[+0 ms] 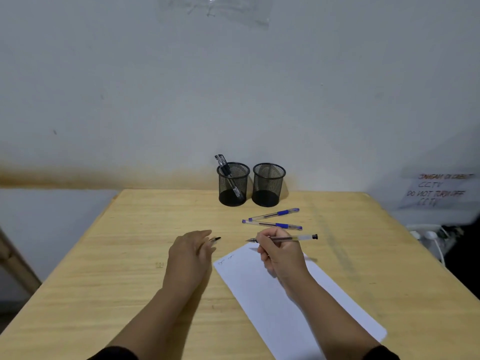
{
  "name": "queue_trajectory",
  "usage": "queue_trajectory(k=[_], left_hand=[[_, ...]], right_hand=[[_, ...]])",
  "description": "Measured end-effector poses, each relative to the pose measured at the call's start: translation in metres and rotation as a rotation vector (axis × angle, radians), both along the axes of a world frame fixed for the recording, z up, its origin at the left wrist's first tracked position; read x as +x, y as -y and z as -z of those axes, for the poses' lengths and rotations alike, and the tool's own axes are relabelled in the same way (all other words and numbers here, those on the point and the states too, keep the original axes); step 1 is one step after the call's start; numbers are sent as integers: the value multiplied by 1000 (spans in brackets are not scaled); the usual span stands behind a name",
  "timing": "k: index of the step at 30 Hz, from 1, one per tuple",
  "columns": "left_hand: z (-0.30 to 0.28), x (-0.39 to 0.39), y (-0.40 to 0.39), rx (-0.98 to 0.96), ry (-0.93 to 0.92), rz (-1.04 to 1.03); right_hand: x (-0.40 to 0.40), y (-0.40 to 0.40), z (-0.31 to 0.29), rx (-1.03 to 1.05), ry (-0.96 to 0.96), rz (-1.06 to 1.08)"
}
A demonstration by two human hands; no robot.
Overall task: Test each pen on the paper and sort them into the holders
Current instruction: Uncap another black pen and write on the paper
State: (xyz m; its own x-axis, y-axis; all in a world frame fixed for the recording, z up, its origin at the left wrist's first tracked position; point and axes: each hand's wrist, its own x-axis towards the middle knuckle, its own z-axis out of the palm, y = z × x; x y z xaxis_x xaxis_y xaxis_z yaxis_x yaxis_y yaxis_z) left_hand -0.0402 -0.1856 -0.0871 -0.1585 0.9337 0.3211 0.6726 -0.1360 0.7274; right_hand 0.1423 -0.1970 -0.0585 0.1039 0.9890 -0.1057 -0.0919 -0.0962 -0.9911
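Note:
My right hand [279, 252] grips an uncapped black pen [293, 238], its tip pointing left just above the far corner of the white paper [293, 302]. Two small scribbles mark that corner. My left hand [191, 252] holds the pen's black cap [216, 239] between its fingertips, left of the paper. Two blue pens [274, 214] [272, 224] lie capped on the table beyond my hands. At the back stand two black mesh holders: the left holder [233, 184] contains black pens, the right holder [268, 184] looks empty.
The wooden table [130, 268] meets a pale wall at the back. A handwritten notice [439, 190] hangs at the right, with a power strip and white plugs [428, 236] below it beside the table's right edge.

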Motion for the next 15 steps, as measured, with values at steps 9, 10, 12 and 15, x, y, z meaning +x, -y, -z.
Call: queue_trajectory(k=[9, 10, 12, 15], left_hand=[[13, 16, 19, -9, -84, 132], [12, 16, 19, -3, -83, 133], [13, 16, 18, 10, -87, 136], [16, 16, 17, 15, -90, 128]], right_hand=[[-13, -23, 15, 81, 519, -45], [-14, -25, 17, 96, 558, -48], [-14, -26, 21, 120, 603, -64], [-15, -25, 25, 144, 631, -94]])
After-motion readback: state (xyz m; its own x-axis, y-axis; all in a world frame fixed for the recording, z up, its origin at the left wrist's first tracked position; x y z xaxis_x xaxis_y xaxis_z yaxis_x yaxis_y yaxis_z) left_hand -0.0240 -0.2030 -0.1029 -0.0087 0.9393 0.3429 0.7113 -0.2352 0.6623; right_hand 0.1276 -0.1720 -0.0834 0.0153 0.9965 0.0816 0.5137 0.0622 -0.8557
